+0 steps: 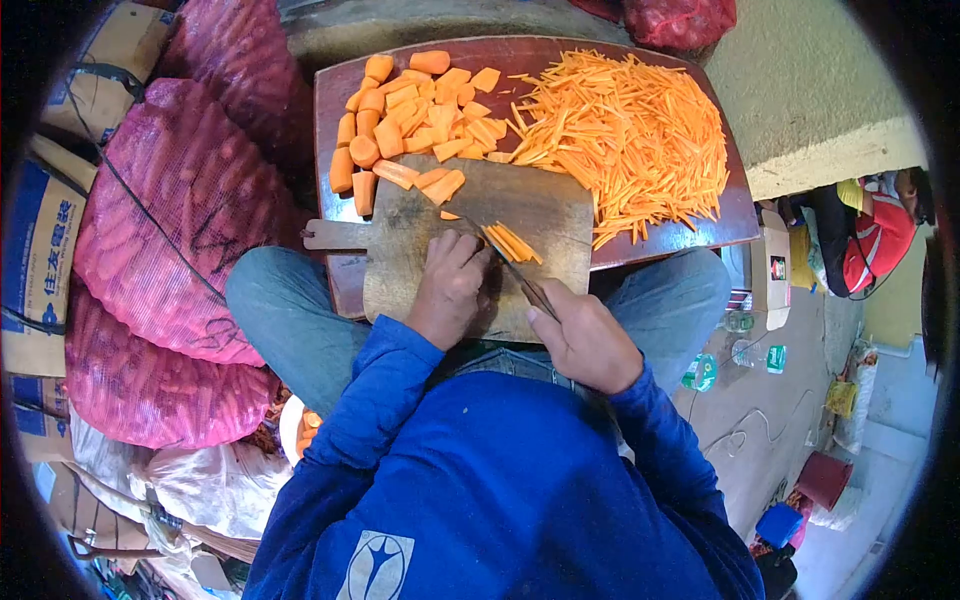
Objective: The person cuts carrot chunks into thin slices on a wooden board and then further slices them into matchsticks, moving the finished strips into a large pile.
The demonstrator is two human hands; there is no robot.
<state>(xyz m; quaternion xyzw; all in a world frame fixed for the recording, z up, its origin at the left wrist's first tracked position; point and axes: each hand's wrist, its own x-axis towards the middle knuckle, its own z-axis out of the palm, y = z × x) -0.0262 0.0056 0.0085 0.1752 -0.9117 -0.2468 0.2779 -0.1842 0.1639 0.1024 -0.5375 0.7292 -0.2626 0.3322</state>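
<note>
My right hand (590, 335) is closed around the handle of a knife (512, 270), whose blade angles up and left over a wooden cutting board (420, 205). Just left of the blade, my left hand (455, 285) presses down on the board with its fingers curled; whatever lies under them is hidden. Several freshly cut carrot sticks (512, 244) rest along the blade's right side. A small carrot piece (450, 215) lies just beyond my left fingertips. Thicker carrot slices (440, 187) sit near the board's far edge.
Carrot chunks (410, 110) cover the far left of the red-brown table (335, 95), and a large heap of carrot sticks (640, 135) fills its right side. Pink mesh sacks (170, 220) crowd the left. Plastic bottles (700, 372) stand on the floor at right.
</note>
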